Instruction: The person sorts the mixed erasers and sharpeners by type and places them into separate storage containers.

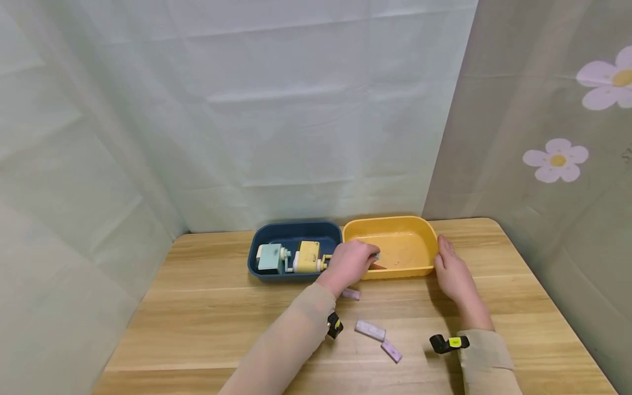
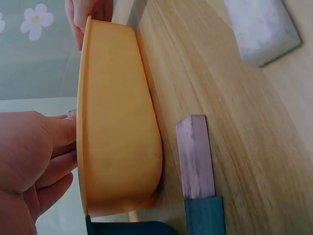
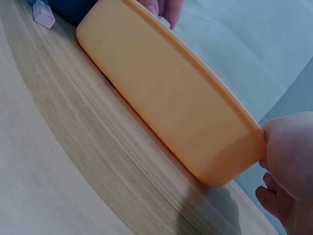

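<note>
My left hand reaches over the near left rim of a yellow tray. Its thumb and fingers pinch a small pale blue block, mostly hidden by the fingers. At the tray's right end, my right hand holds the rim; in the right wrist view, its thumb side meets the corner and the lower fingers curl. A dark orange piece lies inside the yellow tray near the left hand. Just in front of the trays lies a light purple block, its end against a teal block.
Left of the yellow tray stands a dark blue tray holding a pale blue cranked toy and a yellow cranked toy. Nearer on the wooden table lie a pale purple block and a smaller purple block. Curtains hang behind.
</note>
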The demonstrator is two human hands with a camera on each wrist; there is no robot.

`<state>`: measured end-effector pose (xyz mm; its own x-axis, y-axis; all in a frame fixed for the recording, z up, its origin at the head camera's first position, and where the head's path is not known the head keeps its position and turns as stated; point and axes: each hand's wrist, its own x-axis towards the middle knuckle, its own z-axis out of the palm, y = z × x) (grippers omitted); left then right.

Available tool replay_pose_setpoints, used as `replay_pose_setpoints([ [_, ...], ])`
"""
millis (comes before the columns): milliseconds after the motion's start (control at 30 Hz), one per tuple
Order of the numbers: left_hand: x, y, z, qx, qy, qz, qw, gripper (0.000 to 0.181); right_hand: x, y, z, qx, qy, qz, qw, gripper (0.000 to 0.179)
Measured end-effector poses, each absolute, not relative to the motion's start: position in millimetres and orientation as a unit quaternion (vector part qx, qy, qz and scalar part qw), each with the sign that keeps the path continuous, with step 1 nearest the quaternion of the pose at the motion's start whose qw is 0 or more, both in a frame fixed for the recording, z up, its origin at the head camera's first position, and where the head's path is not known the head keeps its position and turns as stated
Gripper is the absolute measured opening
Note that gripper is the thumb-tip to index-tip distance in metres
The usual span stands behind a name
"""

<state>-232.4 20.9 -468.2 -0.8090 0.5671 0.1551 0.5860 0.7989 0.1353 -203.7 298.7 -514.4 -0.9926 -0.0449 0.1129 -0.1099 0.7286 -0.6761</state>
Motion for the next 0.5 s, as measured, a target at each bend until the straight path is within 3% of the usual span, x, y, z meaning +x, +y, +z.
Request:
replay_pose_setpoints([
  [500, -248, 56, -471, -0.318, -0.947, -0.052, 0.016, 0.006, -202, 296, -512, 0.043, -0.93, 0.361, 0.054, 0.057],
])
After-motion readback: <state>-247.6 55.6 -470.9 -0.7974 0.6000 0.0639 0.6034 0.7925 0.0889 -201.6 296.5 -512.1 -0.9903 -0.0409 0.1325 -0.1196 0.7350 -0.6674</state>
